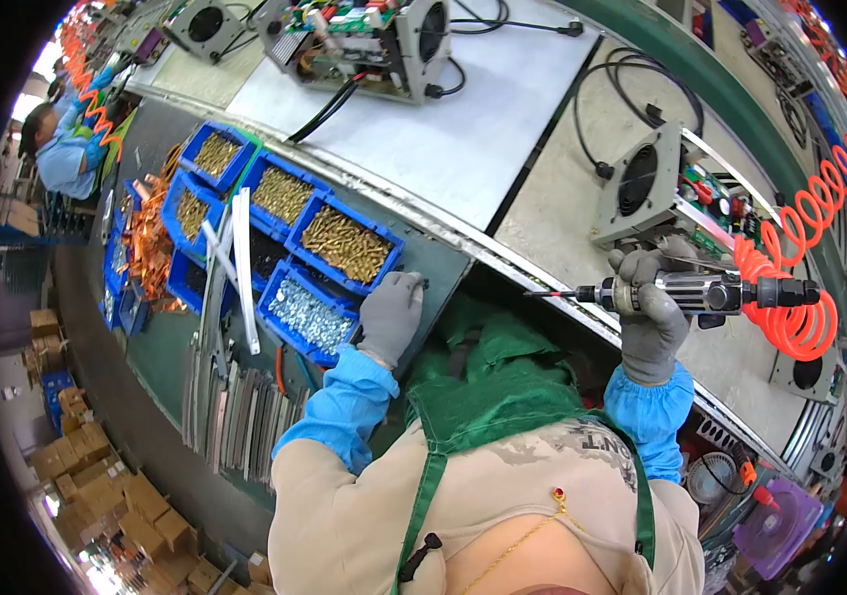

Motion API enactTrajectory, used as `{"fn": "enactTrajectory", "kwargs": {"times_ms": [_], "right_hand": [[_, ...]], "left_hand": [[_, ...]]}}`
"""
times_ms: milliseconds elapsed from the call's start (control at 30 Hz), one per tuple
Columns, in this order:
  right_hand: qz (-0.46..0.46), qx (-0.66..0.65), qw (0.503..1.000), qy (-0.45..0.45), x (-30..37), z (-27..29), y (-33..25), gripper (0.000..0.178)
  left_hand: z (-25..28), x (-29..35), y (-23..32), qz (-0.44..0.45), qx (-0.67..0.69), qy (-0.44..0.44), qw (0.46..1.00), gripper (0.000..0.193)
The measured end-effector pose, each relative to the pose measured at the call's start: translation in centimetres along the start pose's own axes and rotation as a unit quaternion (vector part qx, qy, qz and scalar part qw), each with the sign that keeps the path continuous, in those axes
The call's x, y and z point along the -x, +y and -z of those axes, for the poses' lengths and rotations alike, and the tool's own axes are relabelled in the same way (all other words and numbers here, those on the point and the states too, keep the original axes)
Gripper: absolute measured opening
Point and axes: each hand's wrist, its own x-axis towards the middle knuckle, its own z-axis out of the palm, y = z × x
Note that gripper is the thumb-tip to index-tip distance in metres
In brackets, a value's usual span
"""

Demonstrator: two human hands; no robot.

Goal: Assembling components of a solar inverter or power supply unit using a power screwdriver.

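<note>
Right grey-gloved hand wraps a silver-and-black power screwdriver near the grey metal fan unit; left grey-gloved hand, grip unclear, beside a blue plastic bin. Fastener-picking, apparently; next calls for careful pinching.

I see the person in a beige top with dark lettering, green apron with narrow straps, bright blue oversleeves gathered at the wrists, grey gloves, and a gold necklace with a red pendant.
</note>
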Motion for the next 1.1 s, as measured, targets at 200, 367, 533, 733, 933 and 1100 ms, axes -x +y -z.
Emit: {"fn": "enactTrajectory", "kwargs": {"times_ms": [200,367,533,733,933,1100], "right_hand": [[0.064,-0.006,0.997,-0.035,-1.4,1.3,-5.0,0.055],[0.149,-0.040,0.984,-0.084,-2.6,4.3,-10.3,0.054],[0.199,-0.090,0.973,-0.070,-3.1,7.9,-16.3,0.052],[0.211,-0.101,0.970,-0.070,-3.7,14.4,-20.3,0.051],[0.204,-0.136,0.968,-0.061,-3.9,19.2,-22.4,0.051],[0.197,-0.154,0.966,-0.071,-4.2,21.6,-23.3,0.050]], "left_hand": [[0.3,-0.8,1.6,0.005,0.016,0.040,0.999,0.017],[1.8,-3.7,13.7,0.030,0.405,-0.087,0.910,0.021],[-0.5,-5.8,26.1,0.026,0.626,-0.257,0.736,0.026],[-3.4,-5.8,33.5,0.046,0.668,-0.302,0.678,0.028],[-5.8,-5.3,37.6,0.007,0.623,-0.300,0.723,0.030],[-5.7,-5.0,40.3,-0.018,0.591,-0.284,0.755,0.030]]}}
